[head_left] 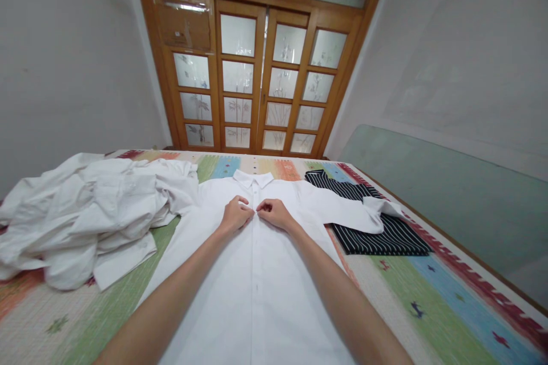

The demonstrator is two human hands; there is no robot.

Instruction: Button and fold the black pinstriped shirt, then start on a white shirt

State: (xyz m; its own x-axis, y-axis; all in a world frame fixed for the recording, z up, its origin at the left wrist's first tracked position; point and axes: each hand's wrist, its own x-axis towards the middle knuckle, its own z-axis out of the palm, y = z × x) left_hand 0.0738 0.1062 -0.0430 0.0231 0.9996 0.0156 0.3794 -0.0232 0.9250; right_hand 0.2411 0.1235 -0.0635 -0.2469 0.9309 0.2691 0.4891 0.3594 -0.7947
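Observation:
A white button-up shirt (222, 308) lies spread flat, front side up, its collar (253, 178) at the far end. Both of my hands meet at the upper chest on the button placket. My left hand (237, 214) pinches the placket edge from the left, thumb and fingers close together. From the right, my right hand (274, 212) pinches the same spot with bent fingers. A tiny button seems to be between the fingertips, mostly hidden. The shirt's right-hand sleeve (349, 214) stretches out over folded black-and-white striped cloth (385, 242).
A rumpled heap of white shirts (85, 205) is at the left, touching the spread shirt. Beneath everything lies a colourful striped cover (394, 296). A pale green board (449, 194) runs along the right edge. Wooden glazed doors (261, 80) stand beyond the far edge.

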